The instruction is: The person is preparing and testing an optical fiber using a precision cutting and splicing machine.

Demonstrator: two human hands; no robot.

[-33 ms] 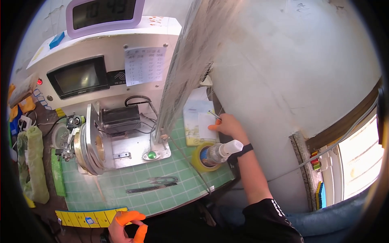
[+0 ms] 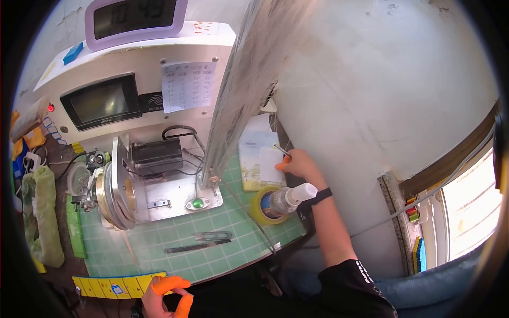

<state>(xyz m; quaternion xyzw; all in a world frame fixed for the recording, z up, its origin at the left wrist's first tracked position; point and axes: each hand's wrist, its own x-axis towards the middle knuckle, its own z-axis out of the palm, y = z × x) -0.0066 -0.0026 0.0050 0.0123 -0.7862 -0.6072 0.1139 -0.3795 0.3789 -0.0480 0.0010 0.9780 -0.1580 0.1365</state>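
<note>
Green gridded mat point(image 2: 159, 232) below, our right hand point(image 2: 298, 163) pinches a slim metal rod point(image 2: 281, 150), left hand point(image 2: 165, 297) fingers slightly apart; careless withdrawal could topple the nozzle bottle point(image 2: 288, 199).

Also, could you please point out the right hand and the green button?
Right hand point(image 2: 300, 163): head view, back of the hand.
Green button point(image 2: 198, 203): head view, middle of its cap.

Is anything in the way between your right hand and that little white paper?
Nothing visible: the right hand is at the white paper's edge. The bottle stands on the near side, not between them.
</note>
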